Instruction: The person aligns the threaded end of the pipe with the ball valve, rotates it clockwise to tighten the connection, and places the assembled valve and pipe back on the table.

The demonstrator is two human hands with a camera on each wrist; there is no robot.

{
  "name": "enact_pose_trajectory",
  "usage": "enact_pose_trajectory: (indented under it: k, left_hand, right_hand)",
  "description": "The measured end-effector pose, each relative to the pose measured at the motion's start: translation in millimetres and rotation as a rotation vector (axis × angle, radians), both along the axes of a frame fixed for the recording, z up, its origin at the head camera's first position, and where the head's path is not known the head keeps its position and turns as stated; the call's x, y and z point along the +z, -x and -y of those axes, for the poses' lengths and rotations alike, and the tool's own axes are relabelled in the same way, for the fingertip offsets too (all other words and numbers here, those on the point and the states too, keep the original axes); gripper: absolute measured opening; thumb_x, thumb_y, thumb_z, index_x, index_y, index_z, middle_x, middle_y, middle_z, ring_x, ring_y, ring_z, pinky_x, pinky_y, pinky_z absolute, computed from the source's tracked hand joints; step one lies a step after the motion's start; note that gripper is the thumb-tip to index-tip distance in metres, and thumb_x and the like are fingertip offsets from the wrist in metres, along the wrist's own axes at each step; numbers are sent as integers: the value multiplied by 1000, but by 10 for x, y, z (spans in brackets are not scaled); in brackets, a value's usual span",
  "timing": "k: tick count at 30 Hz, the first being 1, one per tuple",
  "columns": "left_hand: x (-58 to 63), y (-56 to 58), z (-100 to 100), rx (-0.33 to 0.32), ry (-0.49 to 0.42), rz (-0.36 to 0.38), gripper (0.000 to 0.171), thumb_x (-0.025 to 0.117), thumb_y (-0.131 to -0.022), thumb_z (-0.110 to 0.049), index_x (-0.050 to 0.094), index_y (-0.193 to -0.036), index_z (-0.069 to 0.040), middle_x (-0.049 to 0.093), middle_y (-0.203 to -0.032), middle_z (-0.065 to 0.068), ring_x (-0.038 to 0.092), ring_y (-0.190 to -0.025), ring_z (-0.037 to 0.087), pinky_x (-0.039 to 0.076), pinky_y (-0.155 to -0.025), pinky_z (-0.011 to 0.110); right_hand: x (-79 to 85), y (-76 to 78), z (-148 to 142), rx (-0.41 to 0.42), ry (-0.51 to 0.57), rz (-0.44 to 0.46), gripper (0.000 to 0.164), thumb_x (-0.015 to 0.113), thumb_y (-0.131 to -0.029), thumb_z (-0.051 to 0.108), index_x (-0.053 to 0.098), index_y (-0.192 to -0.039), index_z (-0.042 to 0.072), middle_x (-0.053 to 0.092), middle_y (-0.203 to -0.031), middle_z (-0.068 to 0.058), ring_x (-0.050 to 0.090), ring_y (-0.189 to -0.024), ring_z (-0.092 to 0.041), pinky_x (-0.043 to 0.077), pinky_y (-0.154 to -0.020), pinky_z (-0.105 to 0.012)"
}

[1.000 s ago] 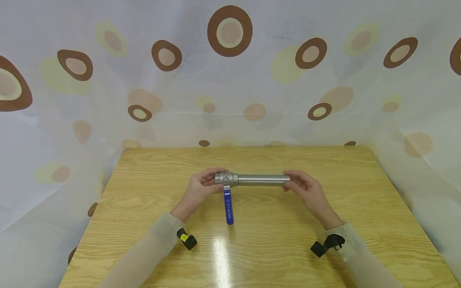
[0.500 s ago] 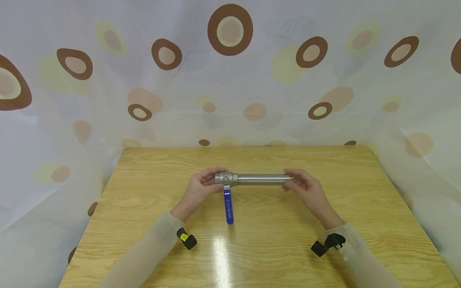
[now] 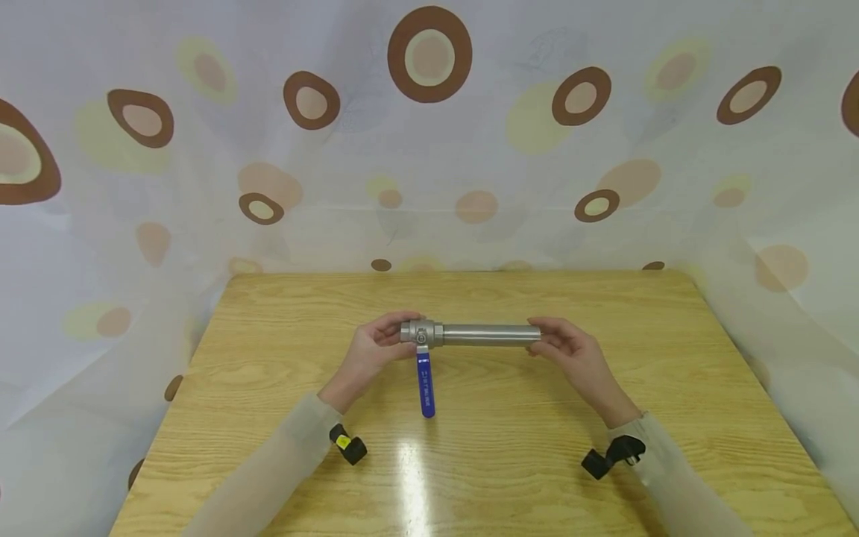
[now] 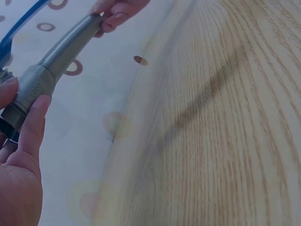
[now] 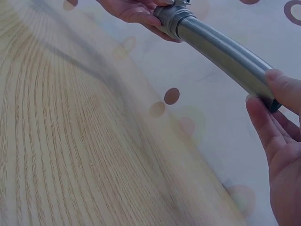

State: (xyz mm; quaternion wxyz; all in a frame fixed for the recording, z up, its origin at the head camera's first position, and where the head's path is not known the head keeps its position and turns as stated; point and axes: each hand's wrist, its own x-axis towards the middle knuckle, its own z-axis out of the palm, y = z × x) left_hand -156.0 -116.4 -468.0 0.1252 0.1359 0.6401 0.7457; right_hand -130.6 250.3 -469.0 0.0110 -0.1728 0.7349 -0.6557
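A steel ball valve (image 3: 421,334) with a blue lever handle (image 3: 426,384) is held above the table, its lever pointing toward me. My left hand (image 3: 369,354) grips the valve body at its left end, thumb in front and fingers behind. From the valve's right side runs a straight metal pipe (image 3: 490,335), its left end in line with the valve's hex end. My right hand (image 3: 570,356) pinches the pipe's far right end between thumb and fingers. In the left wrist view the valve's open end (image 4: 10,127) faces the left palm.
Under the hands lies a wood-grain table (image 3: 496,462), with shadows of the arms and pipe on it. A white sheet (image 3: 429,239) with brown ring patterns hangs behind and along both sides. Each sleeve cuff carries a small black camera (image 3: 349,446).
The valve and pipe stay in place in both hands. The right fingers shift very slightly at the pipe's end; otherwise the hands hold still.
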Motion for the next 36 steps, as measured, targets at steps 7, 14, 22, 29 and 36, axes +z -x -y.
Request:
enact_pose_trajectory:
  k: [7, 14, 22, 29, 36]
  left_hand:
    - [-3, -3, -11, -2, -6, -4, 50, 71, -91, 5, 60, -139, 1, 63, -143, 14, 60, -133, 37, 58, -101, 41]
    - [18, -6, -17, -5, -17, 0, 51, 71, -91, 6, 60, -140, 0, 62, -145, 15, 60, -133, 37, 59, -101, 42]
    - [22, -8, -6, 1, -13, 13, 50, 70, -91, 6, 59, -140, 1, 62, -145, 16, 60, -132, 36, 59, -101, 42]
    - [16, 2, -10, -8, -17, 4, 51, 71, -91, 5, 59, -141, 1, 61, -145, 16, 59, -133, 36, 58, -101, 43]
    - [17, -1, -15, -5, -14, 4, 51, 70, -91, 6, 59, -141, 1, 61, -145, 16, 59, -133, 37, 58, -101, 43]
  right_hand:
    - [6, -10, -5, 4, -5, -3, 43, 62, -103, 1, 52, -144, -8, 69, -118, 3, 71, -103, -9, 61, -93, -29]
    - [22, -7, 4, -5, -1, -5, 42, 62, -103, 1, 54, -144, -6, 70, -117, 3, 70, -103, -9, 61, -92, -26]
    - [23, 1, 15, -6, -6, -36, 40, 61, -103, -1, 55, -142, -6, 72, -110, 3, 71, -98, -9, 61, -90, -25]
    - [13, 8, 23, 27, 35, -38, 44, 60, -102, -4, 56, -146, 1, 62, -129, 0, 68, -109, -9, 60, -93, -26]
    - [17, -2, 18, -28, -28, -42, 41, 61, -103, 1, 56, -144, -2, 72, -110, 2, 71, -98, -10, 60, -89, -23]
